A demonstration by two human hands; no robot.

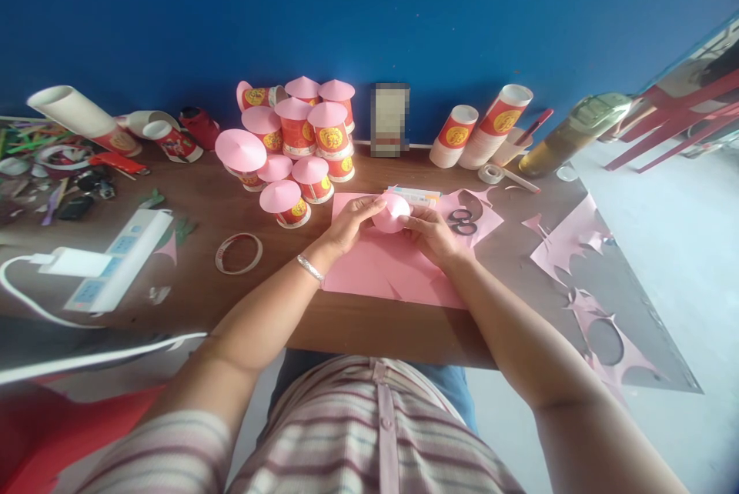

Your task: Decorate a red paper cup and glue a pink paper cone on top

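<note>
Nearest, the wearer's striped shirt faces the edge of a brown table. On the table lies a pink sheet, and over it 2 bare forearms meet. Between the hands, above the sheet's far part, is 1 small pink cone. The left hand pinches its left edge and the right hand pinches the lower right, so both are closed on it. Scissors lie just beside the right hand, on pink paper. Further left is a white ring; to the right are scraps, some with rounded cut-outs.

Beyond, to the left of the hands, stand red cups wearing pink cones, about 10, with 1 on its side; these look finished. The held cone appears shaped but is on no cup. Whether its seam is fixed cannot be told. Farther right, 2 leaning stacks of bare cups seem left to cap. Near them are a tape roll and a bottle. Farthest is a blue wall.
</note>
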